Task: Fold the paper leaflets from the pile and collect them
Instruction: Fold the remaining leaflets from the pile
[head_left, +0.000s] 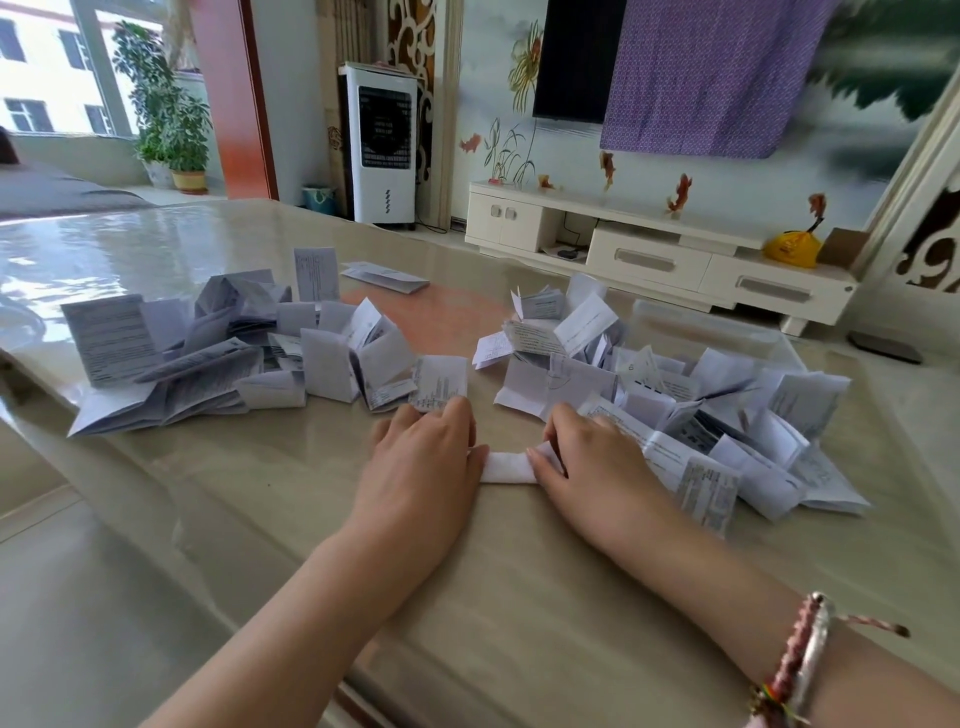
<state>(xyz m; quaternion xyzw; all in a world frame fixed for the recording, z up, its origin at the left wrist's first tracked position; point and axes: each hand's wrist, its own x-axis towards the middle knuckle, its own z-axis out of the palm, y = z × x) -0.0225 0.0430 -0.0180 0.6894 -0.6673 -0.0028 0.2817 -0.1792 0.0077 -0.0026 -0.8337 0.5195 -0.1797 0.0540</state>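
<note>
Both hands are lying palm-down on the table (260, 499), w/ a small folded white leaflet (508, 466) between them. Left hand (423, 457) is sitting at the leaflet's 9 o'clock end, fingers mostly straight, pressing that end flat. Right hand (584, 457) is at its 3 o'clock end, thumb and fingers curling onto the paper and pinching it. One leaflet pile (249, 353) is lying at 10 o'clock from the hands, another pile (685, 405) at 2 o'clock, in front of a clear plastic box (727, 332). A braided bracelet (795, 660) is circling the right wrist.
</note>
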